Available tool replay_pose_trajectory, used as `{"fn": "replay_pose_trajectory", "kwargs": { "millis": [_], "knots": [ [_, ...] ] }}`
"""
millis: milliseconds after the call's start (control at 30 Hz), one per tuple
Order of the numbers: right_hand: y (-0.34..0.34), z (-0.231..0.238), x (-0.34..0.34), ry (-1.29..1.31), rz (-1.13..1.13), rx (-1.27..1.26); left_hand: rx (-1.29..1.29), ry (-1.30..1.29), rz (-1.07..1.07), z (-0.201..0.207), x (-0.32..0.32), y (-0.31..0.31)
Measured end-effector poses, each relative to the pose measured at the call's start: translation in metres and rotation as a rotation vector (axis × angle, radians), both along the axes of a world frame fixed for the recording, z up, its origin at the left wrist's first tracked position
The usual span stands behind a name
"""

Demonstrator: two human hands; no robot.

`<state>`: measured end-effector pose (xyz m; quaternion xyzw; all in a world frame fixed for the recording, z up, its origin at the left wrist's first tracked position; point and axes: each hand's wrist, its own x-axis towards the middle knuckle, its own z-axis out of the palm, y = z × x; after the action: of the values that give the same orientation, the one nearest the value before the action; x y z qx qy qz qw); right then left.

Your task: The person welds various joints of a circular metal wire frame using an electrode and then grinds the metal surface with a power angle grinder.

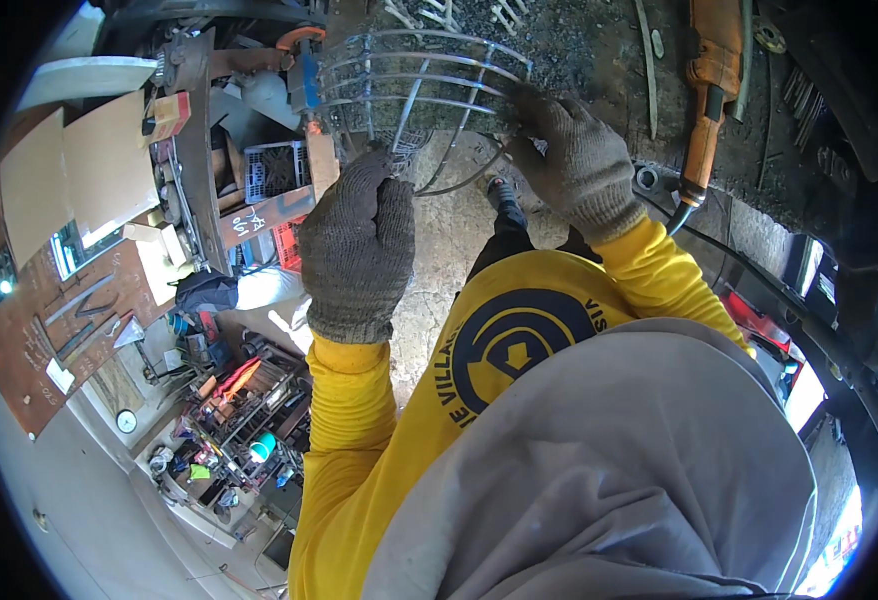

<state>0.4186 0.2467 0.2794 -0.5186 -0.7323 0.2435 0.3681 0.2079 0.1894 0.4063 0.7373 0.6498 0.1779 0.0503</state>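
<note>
A curved metal wire frame (484,87) of bent rods joined by crossbars stands at the bench edge in front of me. My left hand (357,245), in a grey-brown knit glove, is closed at the frame's near left side; its fingertips are partly hidden. Gloved alike, my right hand (584,165) grips the frame's right end, its darkened fingers curled around the rods. A thin curved rod at the frame's near side runs between the two hands.
The dark, gritty workbench (599,60) carries an orange corded power tool (714,70) at the right and a metal strip (649,75). A blue clamp or vise part (304,85) stands left of the frame. Further left are crates (274,172) and a brown board (19,330) with hand tools.
</note>
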Motion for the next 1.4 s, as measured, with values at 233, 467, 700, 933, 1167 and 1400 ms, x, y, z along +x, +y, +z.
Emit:
{"fn": "replay_pose_trajectory", "kwargs": {
  "millis": [233, 467, 700, 933, 1167, 1400],
  "knots": [
    [-0.001, -0.008, 0.008, -0.008, -0.010, -0.069, -0.035, -0.022, -0.012, 0.004, 0.001, 0.001],
    [0.004, -0.007, 0.004, -0.095, -0.017, -0.090, -0.089, -0.052, 0.037, 0.007, 0.001, -0.001],
    [0.007, -0.011, 0.003, -0.072, -0.016, -0.082, -0.047, -0.056, -0.022, 0.002, -0.005, 0.000],
    [0.008, 0.000, 0.009, -0.010, 0.033, -0.149, -0.076, -0.075, 0.028, 0.003, -0.001, 0.001],
    [0.010, 0.008, 0.009, -0.026, 0.052, -0.186, -0.082, -0.103, 0.121, 0.006, 0.005, 0.002],
    [0.014, 0.012, 0.006, -0.071, 0.074, -0.280, 0.012, -0.077, 0.049, 0.000, -0.001, 0.001]
  ]
}}
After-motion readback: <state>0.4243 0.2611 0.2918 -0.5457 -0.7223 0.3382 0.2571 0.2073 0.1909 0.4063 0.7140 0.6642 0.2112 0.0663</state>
